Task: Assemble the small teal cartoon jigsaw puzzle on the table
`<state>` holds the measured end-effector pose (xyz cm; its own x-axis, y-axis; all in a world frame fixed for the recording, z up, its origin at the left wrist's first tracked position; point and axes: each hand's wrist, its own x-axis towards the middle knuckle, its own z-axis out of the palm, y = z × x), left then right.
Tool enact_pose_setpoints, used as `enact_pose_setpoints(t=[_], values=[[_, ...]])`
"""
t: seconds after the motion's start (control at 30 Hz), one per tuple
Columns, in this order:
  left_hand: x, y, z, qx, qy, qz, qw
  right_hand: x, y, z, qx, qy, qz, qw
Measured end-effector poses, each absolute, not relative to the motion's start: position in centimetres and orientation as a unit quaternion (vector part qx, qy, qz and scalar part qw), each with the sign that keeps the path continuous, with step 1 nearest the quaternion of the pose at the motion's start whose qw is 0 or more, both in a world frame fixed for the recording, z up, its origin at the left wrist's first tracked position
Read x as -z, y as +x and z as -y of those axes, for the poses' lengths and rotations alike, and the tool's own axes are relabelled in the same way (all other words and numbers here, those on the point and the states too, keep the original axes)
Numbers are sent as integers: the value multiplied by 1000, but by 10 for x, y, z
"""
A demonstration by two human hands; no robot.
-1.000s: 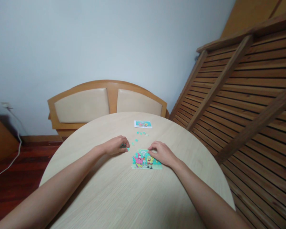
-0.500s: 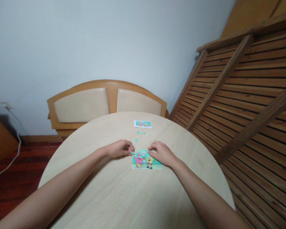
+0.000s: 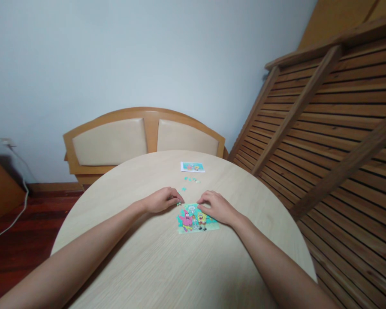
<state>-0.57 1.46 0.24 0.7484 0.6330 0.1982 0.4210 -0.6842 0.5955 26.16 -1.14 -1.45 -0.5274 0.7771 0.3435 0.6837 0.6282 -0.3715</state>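
A partly assembled jigsaw puzzle (image 3: pixel 193 224) with a pink starfish and a yellow sponge figure lies flat on the round table. Its top edge is uneven. My left hand (image 3: pixel 162 200) is at the puzzle's upper left corner, thumb and fingers drawn together at a small green puzzle piece (image 3: pixel 179 204). My right hand (image 3: pixel 218 207) rests over the puzzle's upper right part, fingers bent and thumb slightly apart from the index finger, touching the top edge. Beyond my hands lie a loose green piece (image 3: pixel 184 189) and several more loose pieces (image 3: pixel 190 179).
A picture card (image 3: pixel 193 167) with the same figures lies near the far side of the pale round table (image 3: pixel 141 257). Behind stands a padded headboard (image 3: pixel 112 141) against the wall. Slatted wooden panels (image 3: pixel 309 124) lean at the right. A white cable (image 3: pixel 26 193) hangs at the left.
The puzzle has slid slightly towards me. My left fingers have shifted a little to the right and away from me, and my right hand has stayed nearly in place.
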Motion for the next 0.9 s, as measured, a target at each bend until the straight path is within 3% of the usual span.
enact_pose_setpoints(t=[0.5, 0.9], values=[[22, 1, -22, -208, 877, -322, 291, 15, 261, 12, -97, -407, 876, 242], [12, 8, -11, -196, 866, -412, 204, 11, 261, 14, -102, -413, 874, 236]])
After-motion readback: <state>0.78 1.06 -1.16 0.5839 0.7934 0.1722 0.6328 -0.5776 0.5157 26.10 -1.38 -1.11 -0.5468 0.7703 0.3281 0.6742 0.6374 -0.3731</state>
